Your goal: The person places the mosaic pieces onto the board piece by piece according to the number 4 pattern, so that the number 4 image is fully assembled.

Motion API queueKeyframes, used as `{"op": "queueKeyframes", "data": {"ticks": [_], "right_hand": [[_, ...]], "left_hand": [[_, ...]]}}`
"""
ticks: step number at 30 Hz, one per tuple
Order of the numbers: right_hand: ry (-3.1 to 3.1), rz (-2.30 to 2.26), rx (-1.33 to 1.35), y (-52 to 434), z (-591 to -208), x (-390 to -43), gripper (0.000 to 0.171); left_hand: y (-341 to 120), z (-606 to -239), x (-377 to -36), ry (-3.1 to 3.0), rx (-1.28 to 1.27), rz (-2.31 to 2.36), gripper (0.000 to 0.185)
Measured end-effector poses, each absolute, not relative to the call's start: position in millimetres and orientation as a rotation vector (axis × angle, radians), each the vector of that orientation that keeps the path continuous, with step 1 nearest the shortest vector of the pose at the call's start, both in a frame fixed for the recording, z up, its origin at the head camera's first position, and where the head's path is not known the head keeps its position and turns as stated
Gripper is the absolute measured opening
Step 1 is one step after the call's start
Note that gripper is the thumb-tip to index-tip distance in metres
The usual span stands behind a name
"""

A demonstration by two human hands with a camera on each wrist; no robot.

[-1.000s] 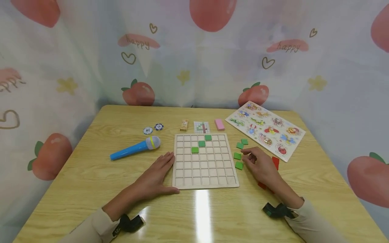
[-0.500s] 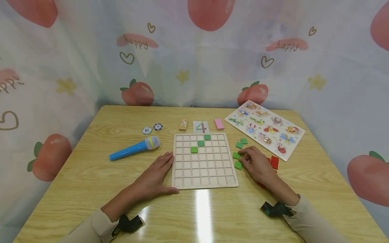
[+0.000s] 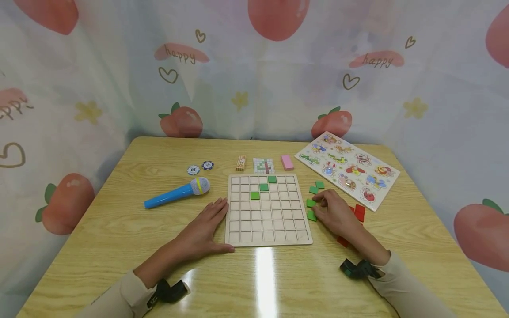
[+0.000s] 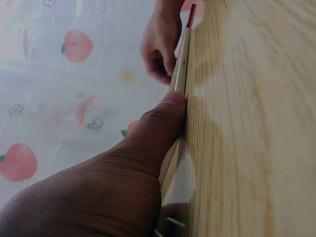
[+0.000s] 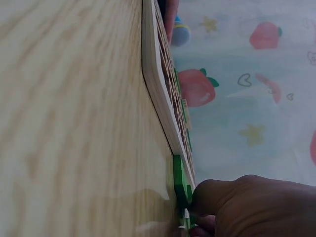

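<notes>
A wooden grid board lies mid-table with three green tiles set in a diagonal near its far edge. My left hand lies flat on the table, its thumb pressed against the board's left edge. My right hand sits just right of the board, fingers curled, pinching a loose green tile that lies on the table; the same green tile shows in the right wrist view. Another green tile lies by the same hand. Red tiles lie partly hidden behind it.
Two more green tiles lie beyond the right hand. A blue toy microphone and two poker chips are at the left. A small wooden block, pattern card and pink block line the far side. An animal puzzle board lies far right.
My right hand has slid a little left and its fingers have closed on the green tile beside the board. The left hand and board have not moved.
</notes>
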State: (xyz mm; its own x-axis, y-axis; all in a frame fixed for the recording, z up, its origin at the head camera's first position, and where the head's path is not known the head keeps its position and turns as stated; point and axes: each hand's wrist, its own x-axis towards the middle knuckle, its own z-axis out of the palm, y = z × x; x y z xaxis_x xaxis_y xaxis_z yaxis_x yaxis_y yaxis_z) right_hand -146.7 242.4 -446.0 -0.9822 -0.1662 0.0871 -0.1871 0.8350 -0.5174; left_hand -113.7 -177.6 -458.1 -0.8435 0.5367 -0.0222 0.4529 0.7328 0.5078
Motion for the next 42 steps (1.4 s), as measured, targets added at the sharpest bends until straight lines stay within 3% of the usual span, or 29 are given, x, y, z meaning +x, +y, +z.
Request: {"op": "queueKeyframes", "data": {"ticks": [11, 20, 26, 33, 42], "right_hand": [[-2.994, 0.944, 0.320, 239, -425, -142, 0.025], [-2.886, 0.857, 0.747, 180, -397, -138, 0.025], [-2.849, 0.717, 1.036, 136, -401, -156, 0.015], [-2.886, 0.657, 1.129, 97, -411, -172, 0.011], [-2.807, 0.622, 1.242, 84, -418, -176, 0.001]], "left_hand": [[-178, -456, -112, 2.755, 0.793, 0.747, 0.125], [-177, -455, -112, 2.747, 0.793, 0.749, 0.126], [-176, -455, -112, 2.756, 0.782, 0.737, 0.126], [-177, -455, -112, 2.771, 0.795, 0.746, 0.124], [-177, -454, -113, 2.774, 0.811, 0.743, 0.123]]}}
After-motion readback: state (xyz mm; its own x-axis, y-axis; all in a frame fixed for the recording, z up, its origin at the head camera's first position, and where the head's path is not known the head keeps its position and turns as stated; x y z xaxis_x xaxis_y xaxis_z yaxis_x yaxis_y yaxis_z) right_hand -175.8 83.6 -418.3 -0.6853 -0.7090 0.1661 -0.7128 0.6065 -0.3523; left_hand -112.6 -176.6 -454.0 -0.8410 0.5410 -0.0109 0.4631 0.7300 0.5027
